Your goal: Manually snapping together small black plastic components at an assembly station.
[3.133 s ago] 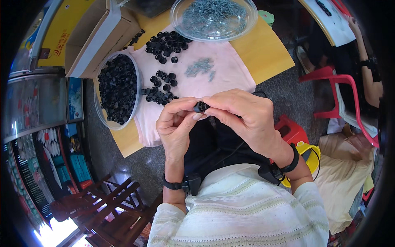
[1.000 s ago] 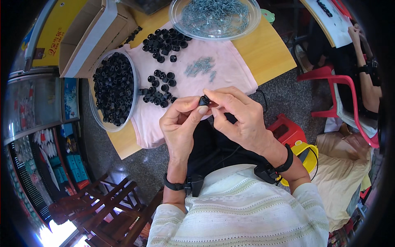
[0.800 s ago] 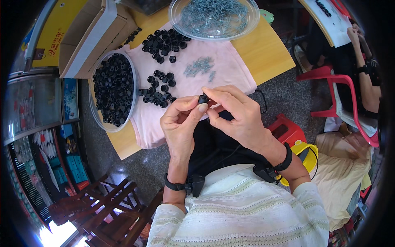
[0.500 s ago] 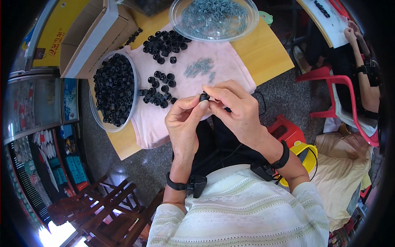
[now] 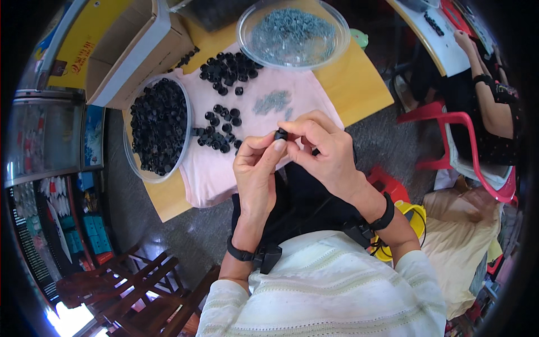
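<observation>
Between the fingertips of both my hands is a small black cap. My left hand pinches it from the left with thumb and fingers. My right hand closes on it from the other side. Another dark bit shows at my right fingers; what it is I cannot make out. Just beyond, on a pink cloth, lie a nearer group of black caps and a larger pile of black caps. Right of them is a small heap of thin grey-blue pieces.
A clear tub full of black caps stands on the wooden table at left. Behind is a clear tub of grey-blue pieces. An open cardboard box sits back left. A person sits by a red chair at right.
My hands stay at nearly the same place, still pinching the black cap, with a slight finger shift. The whole view has tilted a little. The other person's hand at the far table has moved.
</observation>
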### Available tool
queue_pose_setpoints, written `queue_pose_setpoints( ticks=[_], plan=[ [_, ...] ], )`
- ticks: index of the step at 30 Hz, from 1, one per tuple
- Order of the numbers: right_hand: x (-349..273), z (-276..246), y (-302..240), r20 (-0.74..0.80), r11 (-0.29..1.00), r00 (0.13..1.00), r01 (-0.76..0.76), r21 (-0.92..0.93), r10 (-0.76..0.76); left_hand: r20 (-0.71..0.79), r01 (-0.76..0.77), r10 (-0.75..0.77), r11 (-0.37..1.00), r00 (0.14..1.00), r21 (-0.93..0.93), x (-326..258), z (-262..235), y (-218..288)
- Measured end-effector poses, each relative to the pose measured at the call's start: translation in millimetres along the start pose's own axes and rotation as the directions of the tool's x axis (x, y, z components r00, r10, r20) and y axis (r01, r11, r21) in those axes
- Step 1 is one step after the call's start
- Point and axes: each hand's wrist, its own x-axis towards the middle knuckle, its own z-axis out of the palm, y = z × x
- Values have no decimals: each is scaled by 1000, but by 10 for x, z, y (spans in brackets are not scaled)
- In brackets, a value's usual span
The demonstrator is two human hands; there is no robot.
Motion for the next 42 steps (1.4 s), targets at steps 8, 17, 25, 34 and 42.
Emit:
queue_pose_setpoints(
  ticks=[8,17,25,34,42],
  plan=[
    [961,-171,-48,63,903,959,281,-325,-276,-38,-318,393,793,919,519,33,-181,442],
    [2919,-589,396,-150,712,919,171,-680,-365,72,-266,462,370,884,890,97,-362,652],
    [2018,-87,-96,-35,993,993,115,-28,-116,328,-328,457,-84,827,941,281,-438,641],
    [693,-212,22,118,994,992,-29,-110,42,320,-262,420,-191,849,946,490,-278,507],
    [115,-178,45,174,978,963,-211,9,206,392,-309,354,-268,849,912,550,-320,549]
  ],
)
